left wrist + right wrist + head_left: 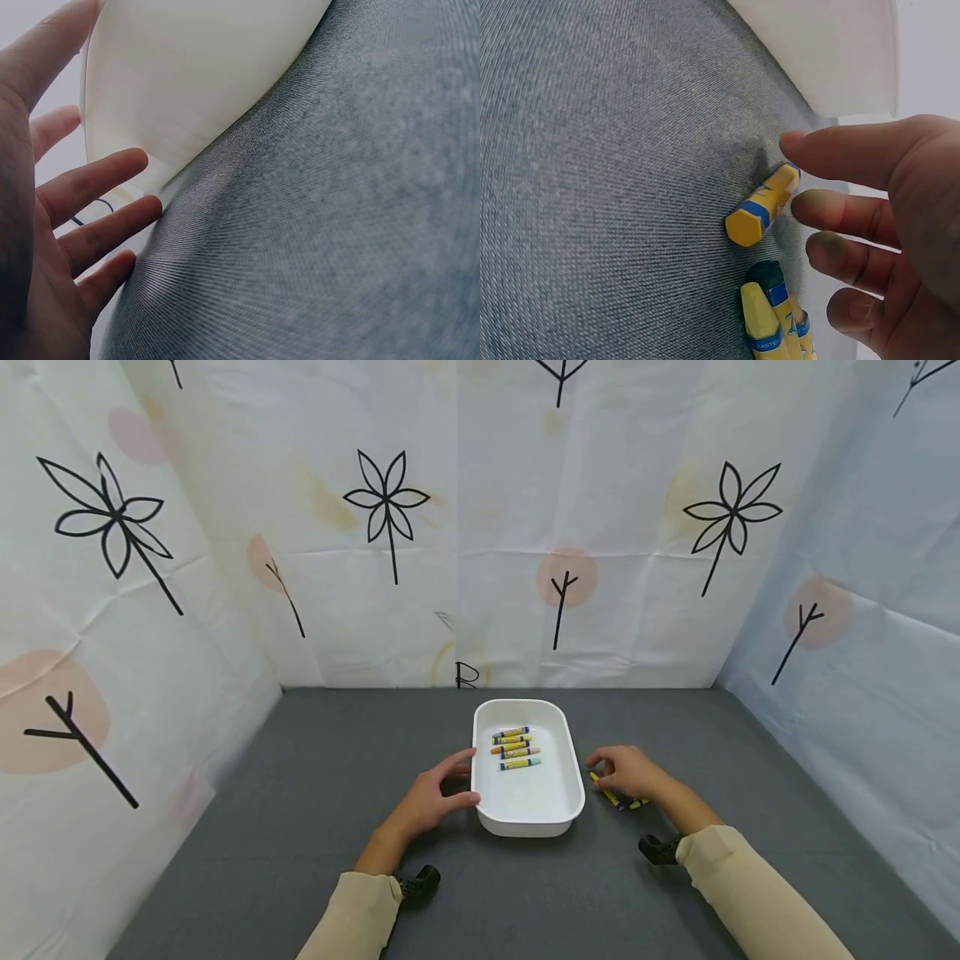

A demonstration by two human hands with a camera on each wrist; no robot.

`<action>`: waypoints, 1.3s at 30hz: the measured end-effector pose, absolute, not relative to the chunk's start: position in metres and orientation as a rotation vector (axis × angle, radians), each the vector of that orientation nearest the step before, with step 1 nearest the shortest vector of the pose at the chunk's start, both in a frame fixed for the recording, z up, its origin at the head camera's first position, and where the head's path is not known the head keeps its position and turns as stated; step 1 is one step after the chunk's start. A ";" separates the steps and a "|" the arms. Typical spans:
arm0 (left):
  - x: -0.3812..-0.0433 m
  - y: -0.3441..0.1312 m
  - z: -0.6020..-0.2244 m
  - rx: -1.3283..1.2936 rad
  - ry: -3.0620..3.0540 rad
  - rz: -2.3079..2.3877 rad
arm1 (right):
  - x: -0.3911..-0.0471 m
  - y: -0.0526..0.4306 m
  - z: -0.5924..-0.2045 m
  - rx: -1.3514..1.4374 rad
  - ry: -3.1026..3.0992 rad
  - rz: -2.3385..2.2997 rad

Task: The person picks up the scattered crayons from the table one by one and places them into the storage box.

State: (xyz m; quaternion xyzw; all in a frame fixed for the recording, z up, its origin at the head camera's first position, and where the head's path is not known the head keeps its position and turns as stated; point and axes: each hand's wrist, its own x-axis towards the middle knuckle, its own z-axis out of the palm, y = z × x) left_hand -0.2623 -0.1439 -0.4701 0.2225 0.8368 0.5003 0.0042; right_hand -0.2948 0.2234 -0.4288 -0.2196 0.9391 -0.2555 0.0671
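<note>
My left hand (427, 797) is at the left side of a white tray (528, 802), thumb and a finger touching its rim. In the left wrist view the other fingers spread loosely beside the tray wall (180, 82). My right hand (630, 772) hovers low, right of the tray, over a yellow crayon (759, 210) lying on the cloth. Its thumb and fingertips are close to the crayon's far end, with no visible grip. Beside it lie a pale yellow crayon (759, 311), a dark green crayon (767, 274) and another partly hidden one. Several crayons (516, 752) lie in the tray.
A grey cloth (337, 752) covers the table. White patterned sheets (495, 510) stand behind it and at both sides. Black wrist bands with cameras (420, 883) sit at the cuffs of the beige sleeves (757, 885).
</note>
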 end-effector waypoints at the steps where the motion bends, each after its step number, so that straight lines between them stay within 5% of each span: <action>1: -0.262 -0.144 -0.470 0.693 2.621 1.566 | -0.295 0.223 -0.429 -0.670 2.832 -0.754; 39: -0.264 -0.145 -0.473 0.676 2.640 1.532 | -0.298 0.207 -0.409 -0.509 3.114 -1.297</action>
